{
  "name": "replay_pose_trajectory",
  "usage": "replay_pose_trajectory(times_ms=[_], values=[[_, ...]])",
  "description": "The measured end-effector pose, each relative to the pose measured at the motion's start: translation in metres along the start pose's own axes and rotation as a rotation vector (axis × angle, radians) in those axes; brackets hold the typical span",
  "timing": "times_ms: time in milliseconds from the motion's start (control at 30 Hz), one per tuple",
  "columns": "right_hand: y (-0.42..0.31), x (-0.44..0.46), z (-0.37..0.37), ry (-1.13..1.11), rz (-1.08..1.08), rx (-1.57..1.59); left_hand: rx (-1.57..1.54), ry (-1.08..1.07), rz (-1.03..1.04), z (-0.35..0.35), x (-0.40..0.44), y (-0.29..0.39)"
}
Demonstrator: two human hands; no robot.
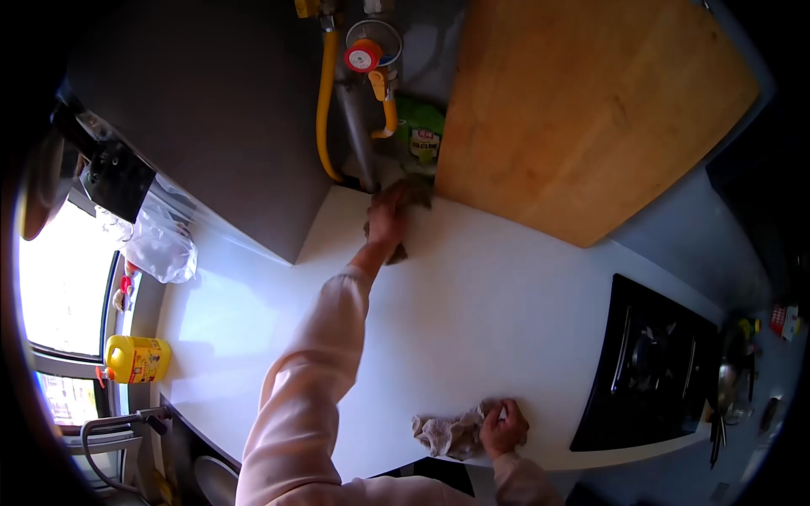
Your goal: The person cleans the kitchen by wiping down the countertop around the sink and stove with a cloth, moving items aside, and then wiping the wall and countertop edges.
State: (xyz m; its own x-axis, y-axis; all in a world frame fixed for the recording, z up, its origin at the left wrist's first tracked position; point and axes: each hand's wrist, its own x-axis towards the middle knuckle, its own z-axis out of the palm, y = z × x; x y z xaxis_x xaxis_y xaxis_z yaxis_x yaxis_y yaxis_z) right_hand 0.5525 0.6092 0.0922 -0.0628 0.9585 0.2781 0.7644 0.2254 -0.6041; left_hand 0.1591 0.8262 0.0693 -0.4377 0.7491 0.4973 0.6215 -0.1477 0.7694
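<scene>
My left hand [387, 217] reaches far across the white countertop [472, 312] to its back corner. It is closed on a dark, damp-looking rag [416, 191], parts of which stick out on both sides; motion blurs the fingers a little. Near the front edge, my right hand [504, 428] rests with curled fingers on a crumpled greyish cloth [447, 435] and grips its right end. Just beyond the left hand, a green packet [420, 135] stands against the wall beside a grey pipe [356, 126].
A large wooden board [582, 110] leans at the back right. A yellow hose [326, 101] and a red-faced gauge [363, 56] hang above the corner. The black gas stove [650, 363] is on the right. At left are a yellow jug [137, 359], a plastic bag [160, 244] and a faucet [110, 422].
</scene>
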Motion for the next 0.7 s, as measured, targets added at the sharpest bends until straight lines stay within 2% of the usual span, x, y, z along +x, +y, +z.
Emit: replay_pose_trajectory(times_ms=[67, 100, 133, 233, 267, 300, 367, 400, 467, 500, 533, 567, 600, 633, 700], values=[[0.003, -0.001, 0.001, 0.016, 0.0, 0.009, 0.6, -0.034, 0.031, 0.017, -0.001, -0.022], [0.004, -0.001, -0.001, -0.003, -0.012, -0.009, 0.571, -0.1, 0.02, 0.019, -0.01, 0.018], [0.003, 0.0, -0.001, -0.019, -0.025, -0.021, 0.513, -0.152, 0.044, 0.026, -0.024, 0.031], [-0.002, 0.0, -0.002, -0.006, -0.035, -0.037, 0.178, -0.358, 0.374, 0.026, -0.082, 0.067], [-0.005, 0.001, -0.004, -0.007, -0.044, -0.03, -0.014, -0.527, 0.392, 0.02, -0.105, 0.075], [-0.009, 0.002, -0.005, -0.03, -0.013, -0.02, -0.198, -0.584, 0.42, 0.007, -0.123, 0.098], [-0.012, 0.003, -0.006, -0.065, 0.007, -0.006, -0.404, -0.835, 0.283, -0.03, -0.153, 0.129], [-0.011, 0.002, -0.006, -0.053, 0.006, -0.021, -0.336, -0.829, 0.219, -0.041, -0.174, 0.112], [-0.011, 0.002, -0.002, -0.048, 0.007, -0.027, -0.379, -0.694, 0.184, -0.079, -0.163, 0.106], [-0.008, 0.002, 0.0, -0.025, -0.023, -0.054, -0.489, -0.561, 0.21, -0.103, -0.126, 0.118], [-0.005, 0.001, 0.0, -0.003, -0.053, -0.085, -0.132, -0.387, 0.251, -0.114, -0.111, 0.104], [-0.005, 0.0, -0.001, -0.012, -0.053, -0.087, -0.297, -0.318, 0.381, -0.127, -0.075, 0.089], [-0.006, 0.0, -0.001, -0.016, -0.055, -0.093, 0.068, -0.235, 0.381, -0.134, -0.058, 0.063], [-0.006, 0.001, -0.002, -0.016, -0.059, -0.097, 0.312, -0.217, 0.288, -0.138, -0.041, 0.041], [-0.002, -0.004, 0.001, -0.01, -0.039, -0.108, 0.67, -0.243, 0.214, -0.134, -0.028, -0.029]])
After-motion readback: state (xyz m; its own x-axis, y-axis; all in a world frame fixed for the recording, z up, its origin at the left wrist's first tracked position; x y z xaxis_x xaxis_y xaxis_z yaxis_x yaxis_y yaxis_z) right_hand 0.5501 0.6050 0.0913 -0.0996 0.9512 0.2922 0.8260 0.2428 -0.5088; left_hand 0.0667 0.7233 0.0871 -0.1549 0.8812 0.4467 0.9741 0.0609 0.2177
